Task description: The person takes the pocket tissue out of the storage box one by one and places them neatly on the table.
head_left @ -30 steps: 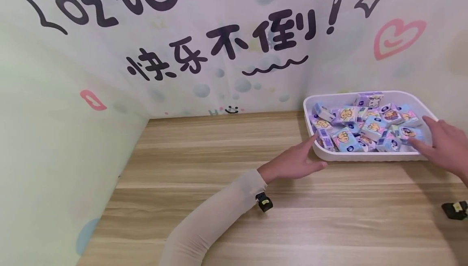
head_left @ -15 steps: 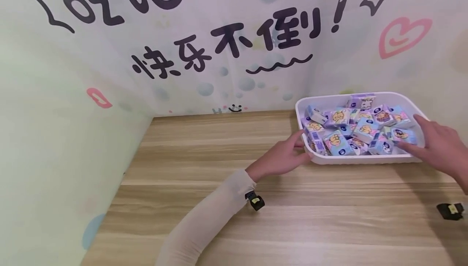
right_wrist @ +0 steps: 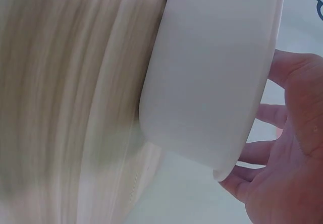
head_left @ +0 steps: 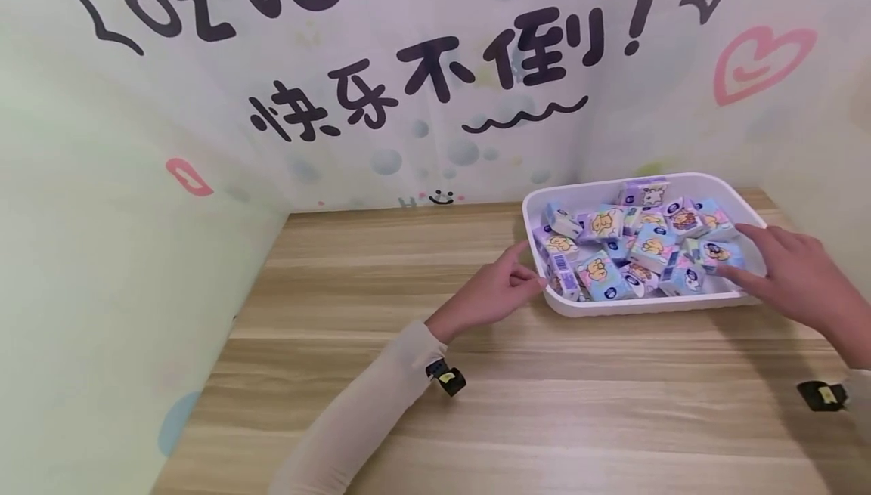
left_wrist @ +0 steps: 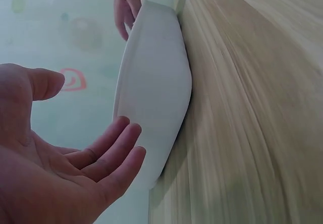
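Observation:
A white tray (head_left: 612,306) holding small blue and purple packs (head_left: 654,245) sits at the back right of the wooden table. My left hand (head_left: 483,295) is at its left end, thumb and index finger near the rim. In the left wrist view, the loosely bent fingers of that left hand (left_wrist: 75,158) are beside the tray's outer wall (left_wrist: 151,77). Over the tray's right rim reaches my right hand (head_left: 803,276), fingers spread. The right wrist view shows the right hand (right_wrist: 287,143) with its fingertips partly hidden behind the tray's rim (right_wrist: 255,100).
Behind the table (head_left: 381,276) hangs a pale backdrop (head_left: 422,155) with large dark characters and pink hearts. Another pale wall (head_left: 102,268) stands along the table's left side. A dark band (head_left: 445,376) is on the left wrist.
The tray with its packs has slid left along the table, away from the right side wall. Both hands have moved left along with it.

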Tool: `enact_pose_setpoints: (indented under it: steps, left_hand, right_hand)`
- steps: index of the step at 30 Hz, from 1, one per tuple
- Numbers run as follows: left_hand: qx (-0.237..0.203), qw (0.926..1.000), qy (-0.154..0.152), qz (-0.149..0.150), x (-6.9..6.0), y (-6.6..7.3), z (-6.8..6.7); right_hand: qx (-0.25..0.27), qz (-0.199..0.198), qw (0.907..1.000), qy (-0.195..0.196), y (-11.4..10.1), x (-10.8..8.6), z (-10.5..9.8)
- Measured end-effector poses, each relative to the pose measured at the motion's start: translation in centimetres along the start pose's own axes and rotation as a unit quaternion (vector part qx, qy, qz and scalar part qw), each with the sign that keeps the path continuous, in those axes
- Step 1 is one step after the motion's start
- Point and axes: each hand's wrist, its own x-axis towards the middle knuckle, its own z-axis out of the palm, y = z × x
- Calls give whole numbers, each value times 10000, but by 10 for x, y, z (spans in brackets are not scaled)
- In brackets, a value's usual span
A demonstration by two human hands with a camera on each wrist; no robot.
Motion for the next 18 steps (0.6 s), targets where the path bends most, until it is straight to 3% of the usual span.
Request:
enact_pose_setpoints:
  steps: [8,13,18]
  left_hand:
    - [5,9999,67,-154,-15,-19,-15]
    - [65,9997,176,-164,-24,-30,-26]
    - [114,9991,225,-326,-34,-39,-36]
  right_hand:
    - [-116,-307,9995,-28,-19,3,-5]
    - [84,-270,9996,-54,-29,3,-6]
    - [364,-514,9979,141,-37,3,-4]
